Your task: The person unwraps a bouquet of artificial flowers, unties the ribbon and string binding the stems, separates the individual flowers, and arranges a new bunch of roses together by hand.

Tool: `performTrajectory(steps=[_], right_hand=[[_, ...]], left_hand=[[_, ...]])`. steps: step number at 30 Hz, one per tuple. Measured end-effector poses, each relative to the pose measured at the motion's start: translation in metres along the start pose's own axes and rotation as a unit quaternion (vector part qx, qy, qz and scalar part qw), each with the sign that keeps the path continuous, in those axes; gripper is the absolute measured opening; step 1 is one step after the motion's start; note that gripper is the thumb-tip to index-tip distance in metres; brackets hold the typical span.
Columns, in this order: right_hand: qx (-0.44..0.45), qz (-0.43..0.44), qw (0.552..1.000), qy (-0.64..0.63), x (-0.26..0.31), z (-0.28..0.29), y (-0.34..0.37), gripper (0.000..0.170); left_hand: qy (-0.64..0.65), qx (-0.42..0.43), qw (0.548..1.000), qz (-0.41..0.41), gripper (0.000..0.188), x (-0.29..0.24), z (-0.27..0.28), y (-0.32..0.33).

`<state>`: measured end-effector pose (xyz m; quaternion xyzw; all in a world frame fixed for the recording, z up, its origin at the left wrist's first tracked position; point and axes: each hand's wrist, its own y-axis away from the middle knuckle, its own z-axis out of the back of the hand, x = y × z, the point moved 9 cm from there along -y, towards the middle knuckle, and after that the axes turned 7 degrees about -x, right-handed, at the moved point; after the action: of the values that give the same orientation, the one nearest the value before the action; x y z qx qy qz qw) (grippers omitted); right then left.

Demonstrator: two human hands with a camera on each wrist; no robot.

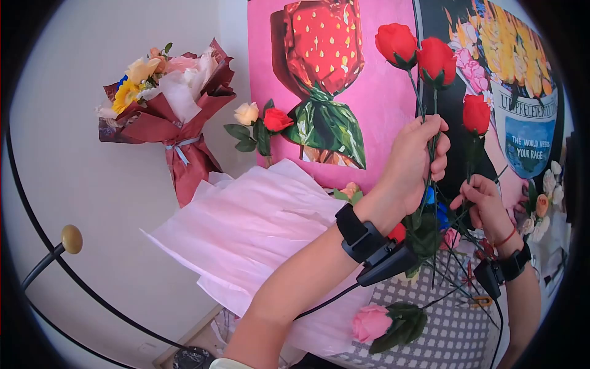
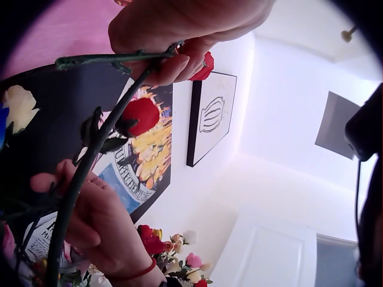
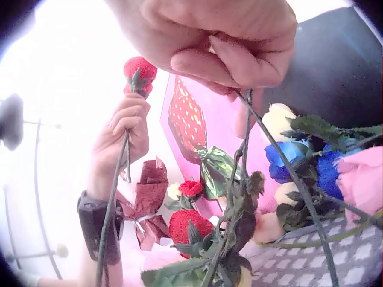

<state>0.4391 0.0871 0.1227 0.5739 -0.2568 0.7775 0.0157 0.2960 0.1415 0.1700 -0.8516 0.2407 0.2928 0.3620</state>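
Observation:
My left hand (image 1: 409, 163) grips the green stems of two red roses (image 1: 396, 44), their blooms above the fist. Lower and to its right, my right hand (image 1: 487, 206) pinches the stem of a third red rose (image 1: 477, 114), which stands upright. The left wrist view has my left hand (image 2: 185, 27) curled round stems at the top, with the third rose (image 2: 141, 116) between the hands. In the right wrist view, thin stems run down from my right hand (image 3: 230, 45), and my left hand (image 3: 124, 128) holds its roses (image 3: 140, 72) apart from it.
Pale pink wrapping paper (image 1: 246, 221) covers the left of the checked tabletop (image 1: 455, 332). A pink rose (image 1: 371, 323) lies in front; blue and red flowers lie under the hands. A wrapped bouquet (image 1: 178, 117) is at the back left, before the wall, with pictures behind.

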Motion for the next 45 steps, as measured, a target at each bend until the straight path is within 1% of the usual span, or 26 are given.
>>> performTrajectory(steps=[1,2,5,7,8,9,10,11,12,13,16,20,22,23,25,26,27,28,29,31,33,34,36,39,43,45], right_hand=[[-0.015,-0.046,0.999,-0.013,-0.001,0.003,0.002,0.017],[-0.015,-0.046,0.999,-0.014,-0.003,0.004,-0.001,0.017],[-0.054,0.011,0.998,-0.013,0.003,0.017,-0.006,0.019],[0.005,-0.008,0.997,0.082,0.006,0.006,0.000,0.020],[0.004,-0.002,0.988,0.153,0.014,0.003,0.004,0.020],[0.006,-0.002,0.988,0.152,0.012,0.005,0.003,0.020],[-0.045,0.137,0.950,0.278,0.033,0.013,0.003,0.019],[-0.095,0.270,0.874,0.394,0.058,0.007,0.012,0.018],[-0.124,0.192,0.878,0.420,0.062,0.014,0.012,0.018],[-0.124,0.191,0.878,0.421,0.062,0.013,0.013,0.018],[-0.186,0.331,0.792,0.478,0.082,0.006,0.032,0.017],[-0.219,0.329,0.808,0.436,0.071,0.023,0.025,0.018],[-0.192,0.236,0.893,0.331,0.056,0.044,0.006,0.020],[-0.192,0.238,0.893,0.331,0.058,0.045,0.006,0.020],[-0.193,0.108,0.946,0.237,0.041,0.058,-0.001,0.024],[-0.193,0.055,0.948,0.248,0.034,0.058,0.000,0.023],[-0.193,0.055,0.948,0.248,0.021,0.064,-0.003,0.023],[-0.136,0.103,0.950,0.261,0.001,0.064,-0.011,0.022],[-0.078,0.150,0.947,0.273,0.000,0.052,-0.010,0.021],[-0.106,0.154,0.941,0.282,0.002,0.058,-0.005,0.021],[-0.164,0.215,0.864,0.425,0.027,0.057,0.009,0.021],[-0.164,0.215,0.864,0.425,0.033,0.051,0.016,0.021],[-0.219,0.242,0.773,0.544,0.054,0.041,0.033,0.020],[-0.234,0.272,0.774,0.521,0.064,0.036,0.043,0.018],[-0.248,0.236,0.777,0.528,0.062,0.043,0.047,0.019],[-0.254,0.174,0.825,0.475,0.039,0.069,0.036,0.019]], left_hand=[[-0.001,0.000,1.000,-0.001,0.019,0.000,0.000,0.000],[-0.001,0.004,1.000,0.001,0.019,0.001,-0.001,0.000],[-0.004,0.005,1.000,0.005,0.020,0.002,-0.002,0.000],[-0.006,0.004,1.000,0.007,0.020,0.003,-0.002,0.000],[-0.008,0.007,1.000,0.008,0.020,0.004,-0.002,0.000],[-0.010,0.009,1.000,0.009,0.020,0.005,-0.002,0.000],[-0.010,0.007,1.000,0.009,0.020,0.005,-0.001,-0.001],[-0.006,0.007,1.000,0.010,0.020,0.006,-0.001,-0.001],[-0.002,0.008,1.000,0.010,0.020,0.006,-0.001,-0.001],[-0.002,0.008,1.000,0.011,0.020,0.006,-0.001,-0.001],[-0.004,0.006,1.000,0.011,0.020,0.004,-0.002,0.000],[-0.017,0.000,1.000,0.012,0.020,0.005,-0.003,0.001],[-0.016,0.003,1.000,0.010,0.020,0.004,-0.002,0.001],[-0.016,-0.001,1.000,0.014,0.020,0.004,-0.001,0.001],[-0.017,-0.003,1.000,0.017,0.020,0.005,-0.001,0.000],[-0.015,-0.002,1.000,0.018,0.020,0.005,-0.001,0.001],[-0.012,-0.001,1.000,0.019,0.020,0.005,-0.001,0.001],[-0.012,-0.001,1.000,0.019,0.020,0.006,-0.002,0.001],[-0.014,0.001,1.000,0.019,0.020,0.006,-0.002,0.002],[-0.014,0.004,1.000,0.019,0.020,0.007,-0.002,0.001],[-0.014,0.013,1.000,0.017,0.020,0.008,-0.002,0.001],[-0.014,0.013,1.000,0.018,0.020,0.008,-0.002,0.001],[-0.026,0.001,0.999,0.021,0.020,0.009,-0.001,0.001],[-0.026,0.000,0.999,0.025,0.019,0.011,0.000,0.001],[-0.026,0.007,0.999,0.023,0.018,0.009,-0.002,0.002],[-0.050,-0.006,0.998,0.027,0.018,0.009,-0.003,0.004]])
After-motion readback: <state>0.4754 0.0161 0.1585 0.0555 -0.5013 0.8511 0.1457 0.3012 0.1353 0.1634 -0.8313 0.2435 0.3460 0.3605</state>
